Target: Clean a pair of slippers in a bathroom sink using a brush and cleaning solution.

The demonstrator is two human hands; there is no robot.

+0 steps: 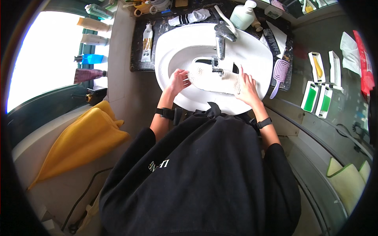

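A white oblong object [211, 79] with textured, lacy-looking patches lies in the white washbasin [165, 38], under the chrome faucet [220, 47]. Dark gaps show along its far side; what it is exactly I cannot tell. My left hand [178, 80] is at its left end, fingers curled and slightly spread by the edge; whether they grip it is unclear. At the right end, my right hand [247, 88] rests its fingers on the object, the index finger stretched up along the basin. The faucet spout covers part of the object's middle.
On the dark counter [138, 39] are a tube [147, 44], a striped white cloth [189, 17], a pump bottle [242, 15] and a purple hairbrush [280, 73]. Several bottles line the window ledge at left. A yellow towel [85, 138] hangs below. Small open cases [310, 96] lie at right.
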